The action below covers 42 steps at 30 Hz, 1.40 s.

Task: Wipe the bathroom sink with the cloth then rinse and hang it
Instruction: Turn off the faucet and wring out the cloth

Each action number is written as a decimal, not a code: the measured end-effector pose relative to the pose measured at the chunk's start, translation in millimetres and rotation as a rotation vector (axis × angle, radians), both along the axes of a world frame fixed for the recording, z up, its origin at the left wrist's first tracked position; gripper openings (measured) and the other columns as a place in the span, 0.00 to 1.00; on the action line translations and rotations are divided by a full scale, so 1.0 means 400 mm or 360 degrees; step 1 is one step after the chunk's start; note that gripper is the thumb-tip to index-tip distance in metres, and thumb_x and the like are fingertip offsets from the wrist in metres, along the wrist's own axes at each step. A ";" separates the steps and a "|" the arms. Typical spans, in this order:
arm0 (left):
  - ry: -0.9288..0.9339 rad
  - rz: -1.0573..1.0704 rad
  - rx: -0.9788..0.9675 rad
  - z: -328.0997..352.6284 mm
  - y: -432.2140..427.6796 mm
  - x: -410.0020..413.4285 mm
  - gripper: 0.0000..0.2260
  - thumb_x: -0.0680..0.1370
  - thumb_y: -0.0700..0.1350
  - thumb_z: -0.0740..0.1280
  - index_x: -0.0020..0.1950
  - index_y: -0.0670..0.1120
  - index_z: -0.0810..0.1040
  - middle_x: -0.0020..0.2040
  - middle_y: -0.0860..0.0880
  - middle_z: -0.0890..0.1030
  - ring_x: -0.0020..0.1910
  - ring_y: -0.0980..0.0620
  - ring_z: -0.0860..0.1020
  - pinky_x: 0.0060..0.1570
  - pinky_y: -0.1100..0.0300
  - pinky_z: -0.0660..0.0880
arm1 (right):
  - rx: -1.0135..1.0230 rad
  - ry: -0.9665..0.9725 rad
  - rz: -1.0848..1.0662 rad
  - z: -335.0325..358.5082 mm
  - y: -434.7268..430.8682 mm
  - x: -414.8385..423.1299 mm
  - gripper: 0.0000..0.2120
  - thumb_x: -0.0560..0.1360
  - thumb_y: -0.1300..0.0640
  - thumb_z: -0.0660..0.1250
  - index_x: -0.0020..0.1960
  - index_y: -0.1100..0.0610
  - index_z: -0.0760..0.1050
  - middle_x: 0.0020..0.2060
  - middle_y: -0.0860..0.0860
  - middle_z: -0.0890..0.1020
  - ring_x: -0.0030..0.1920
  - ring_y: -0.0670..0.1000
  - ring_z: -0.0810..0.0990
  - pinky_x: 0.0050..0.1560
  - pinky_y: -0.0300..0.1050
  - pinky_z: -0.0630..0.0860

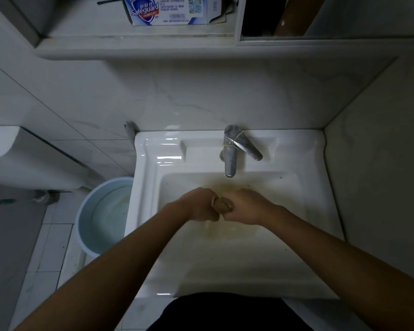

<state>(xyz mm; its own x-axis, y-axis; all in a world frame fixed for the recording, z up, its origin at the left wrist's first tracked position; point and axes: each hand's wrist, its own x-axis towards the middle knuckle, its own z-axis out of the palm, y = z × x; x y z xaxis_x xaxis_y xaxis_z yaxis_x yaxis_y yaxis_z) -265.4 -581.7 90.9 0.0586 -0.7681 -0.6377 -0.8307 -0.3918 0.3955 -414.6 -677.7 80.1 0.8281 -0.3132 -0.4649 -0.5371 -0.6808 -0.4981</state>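
A white rectangular sink fills the middle of the view, with brownish-yellow stains in its basin below the spout. Over the basin, my left hand and my right hand are both clenched side by side on a small brown cloth. The cloth is twisted into a tight roll, and only a short piece shows between my fists. A pale drip hangs below the hands. The chrome faucet stands at the back rim, its lever turned to the right and a rubber band around it.
A light blue bucket holding water stands on the tiled floor left of the sink. A shelf above carries a Safeguard soap box. A wall runs close along the sink's right side. A white fixture sits at the left.
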 end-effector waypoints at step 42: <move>0.1132 0.0710 0.0712 0.038 0.072 -0.088 0.22 0.77 0.47 0.68 0.27 0.52 0.61 0.24 0.53 0.59 0.21 0.55 0.55 0.23 0.66 0.52 | -0.0846 -0.0508 0.0569 0.039 0.022 -0.051 0.08 0.67 0.53 0.73 0.40 0.57 0.79 0.29 0.56 0.83 0.28 0.62 0.80 0.31 0.42 0.64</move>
